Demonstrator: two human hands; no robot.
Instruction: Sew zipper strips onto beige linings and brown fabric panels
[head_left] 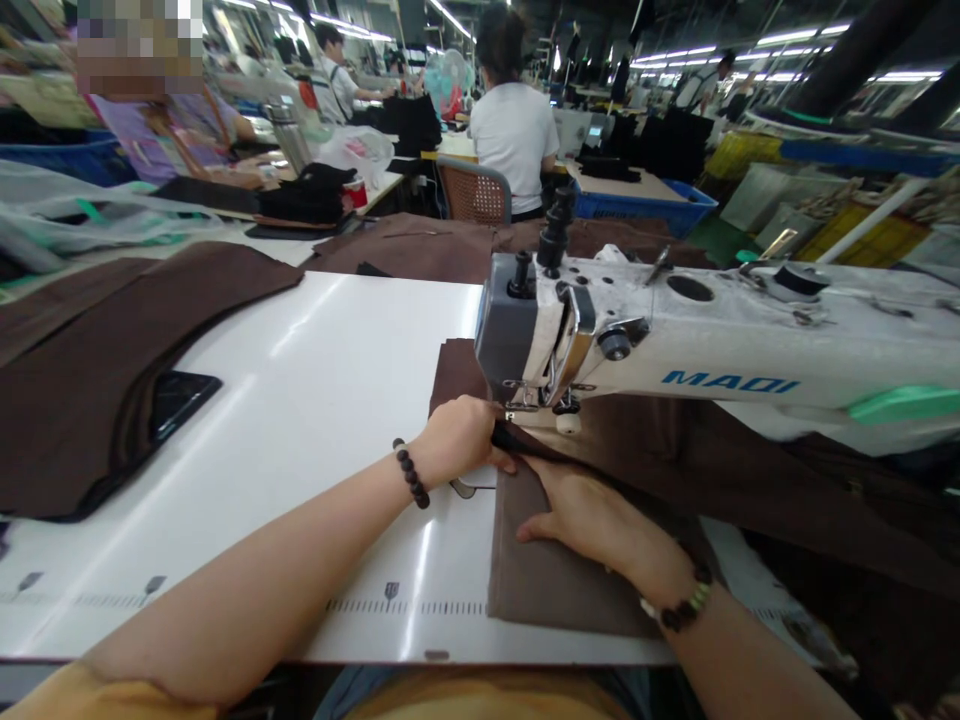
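Observation:
Brown fabric (pixel 570 585) lies folded on the white sewing table, running beneath the head of a sewing machine (pixel 645 340). Just left of the presser foot, my left hand (pixel 463 435) is closed on the cloth's edge, its fingers curled. My right hand (pixel 592 515) rests on the brown fabric in front of the needle area, thumb apart and fingers stretched toward the folded edge. Its fingertips partly disappear under the dark fold. The needle itself is hard to make out.
Stacked brown fabric pieces (pixel 150 340) cover the table's left side, with a dark phone-like object (pixel 184 400) partly under them. A ruler scale (pixel 405 605) runs along the front edge. Behind are a seated person (pixel 514 130), a blue bin (pixel 645 205) and other workers.

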